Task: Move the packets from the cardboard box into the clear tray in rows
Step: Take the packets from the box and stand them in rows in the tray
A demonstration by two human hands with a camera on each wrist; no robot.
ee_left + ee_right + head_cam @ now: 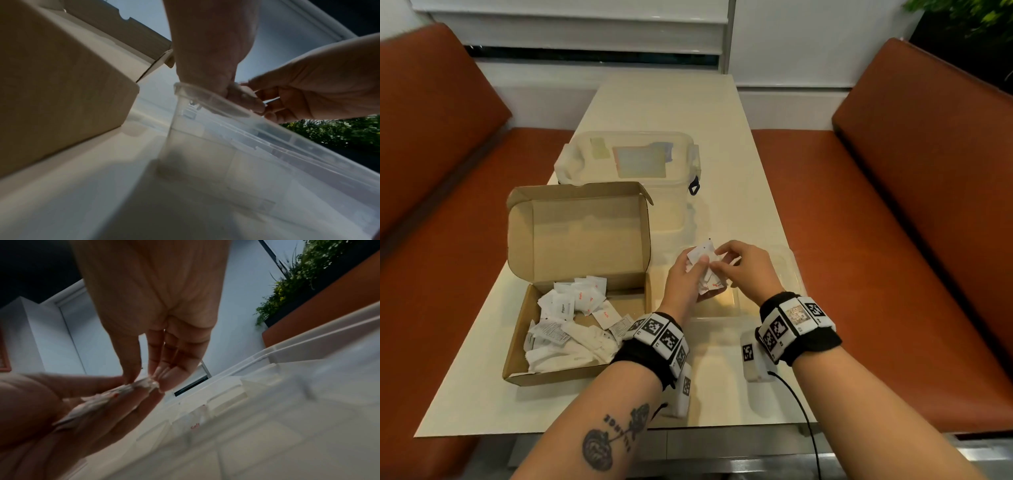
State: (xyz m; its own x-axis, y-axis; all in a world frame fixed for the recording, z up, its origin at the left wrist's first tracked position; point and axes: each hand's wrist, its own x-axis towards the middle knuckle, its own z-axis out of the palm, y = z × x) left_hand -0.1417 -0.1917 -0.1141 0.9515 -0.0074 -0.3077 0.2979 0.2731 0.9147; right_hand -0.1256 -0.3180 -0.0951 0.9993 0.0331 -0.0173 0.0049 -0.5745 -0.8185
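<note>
- Your left hand [681, 284] has its grip curled round a small bundle of packets [705, 270], held above the near-left part of the clear tray [791, 270].
- Your right hand [743, 270] pinches the top edge of that bundle between thumb and fingertips [131, 374], as if to peel one packet free.
- Most packets are not yet moved: a loose heap [571, 318] lies in the open cardboard box [517, 363], just left of the tray on the counter [722, 137].
- The right wrist view shows red "Salt" lettering low through the tray wall; it is too blurred to tell whether that is a packet already laid inside.
- Risk, as I judge it: the bundle is fanned and thin, so pulling one packet could drag its neighbours out and scatter them, spoiling any row.
- A slack left grip would drop the whole bundle into the tray in a heap.
- The tray is light and clear; its rim is hard to see, so a lowering wrist could catch it and shove it.
- The box's raised lid [585, 233] stands close beside your left hand; a careless return reach might knock it.
- A lidded clear container [626, 161] sits behind the box, well apart from your hands.
</note>
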